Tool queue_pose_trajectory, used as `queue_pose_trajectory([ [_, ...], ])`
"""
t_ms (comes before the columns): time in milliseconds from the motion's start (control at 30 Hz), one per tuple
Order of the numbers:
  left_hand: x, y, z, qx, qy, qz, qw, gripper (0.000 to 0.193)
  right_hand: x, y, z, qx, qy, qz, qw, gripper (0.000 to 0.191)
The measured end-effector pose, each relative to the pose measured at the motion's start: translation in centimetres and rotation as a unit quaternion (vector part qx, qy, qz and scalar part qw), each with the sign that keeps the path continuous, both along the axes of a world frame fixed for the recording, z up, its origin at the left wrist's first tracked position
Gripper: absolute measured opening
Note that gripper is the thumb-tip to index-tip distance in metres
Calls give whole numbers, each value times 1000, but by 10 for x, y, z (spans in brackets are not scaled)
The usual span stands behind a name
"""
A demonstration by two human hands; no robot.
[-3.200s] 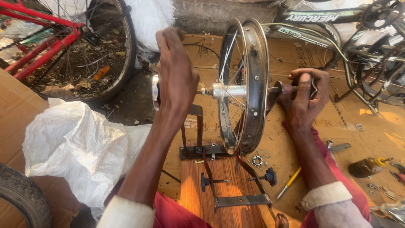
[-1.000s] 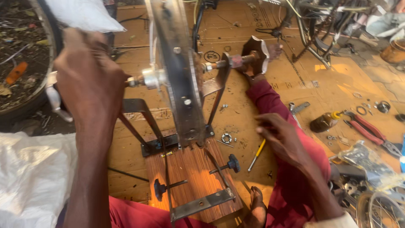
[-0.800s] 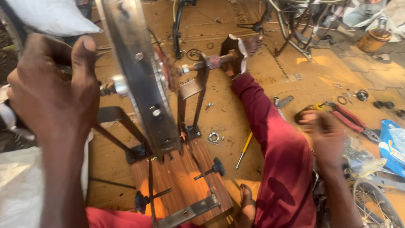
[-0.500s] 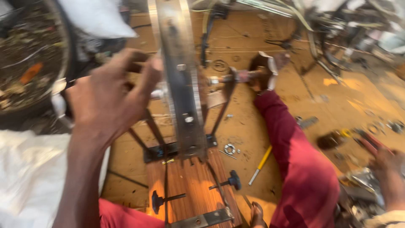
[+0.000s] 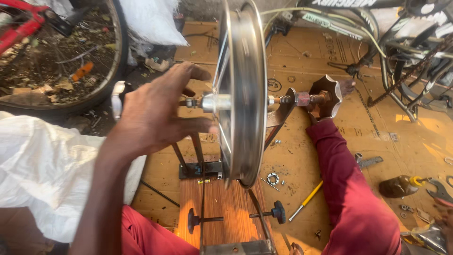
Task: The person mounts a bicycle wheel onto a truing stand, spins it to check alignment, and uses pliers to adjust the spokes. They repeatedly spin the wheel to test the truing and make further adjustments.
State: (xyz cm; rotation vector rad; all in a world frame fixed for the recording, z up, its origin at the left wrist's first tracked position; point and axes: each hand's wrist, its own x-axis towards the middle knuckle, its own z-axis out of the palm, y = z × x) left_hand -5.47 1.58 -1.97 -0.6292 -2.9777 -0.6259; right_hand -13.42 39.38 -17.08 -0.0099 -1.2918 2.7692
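— Where are your fingers right now?

— Your left hand [image 5: 155, 111] has its fingers [image 5: 188, 73] spread wide and loose, gripping nothing. They hover at the 9 o'clock side of the bicycle wheel rim [image 5: 240, 89], with the fingertips just beside the axle end [image 5: 191, 102].

— And your right hand?

— Only a sliver of your right hand [image 5: 443, 222] shows at the 4 o'clock edge of the view, near the pliers [image 5: 439, 191] and a small brown bottle [image 5: 398, 185]. You cannot tell whether its fingers are open or closed.

— Where does the rim sit?

— Upright and edge-on in the middle of the view, its axle resting in the truing stand [image 5: 203, 165], which is fixed to a wooden board [image 5: 226, 208] on the cardboard-covered floor [image 5: 306, 56].

— What lies around it?

— At 3 o'clock of the hub a brown knob [image 5: 328, 97] caps the threaded shaft. Your leg in a red trouser [image 5: 349, 189] stretches toward it. A yellow-handled screwdriver [image 5: 306, 200] lies at 5 o'clock, a white sack [image 5: 47, 174] at 8 o'clock.
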Motion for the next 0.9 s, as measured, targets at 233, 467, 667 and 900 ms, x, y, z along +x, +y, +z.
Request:
queue_pose_trajectory([
  [233,-3,7,5,-52,23,-20,998,113,-15,8,-17,27,-21,11,999,26],
  [467,-1,7,-4,-157,-3,8,988,103,16,23,-10,68,-18,-46,996,18],
  [667,-3,-1,6,8,-42,-42,998,90,221,76,-15,135,-19,-237,962,11],
  [900,1,23,13,-79,-56,70,993,67,278,38,-21,252,-55,-188,948,6],
])
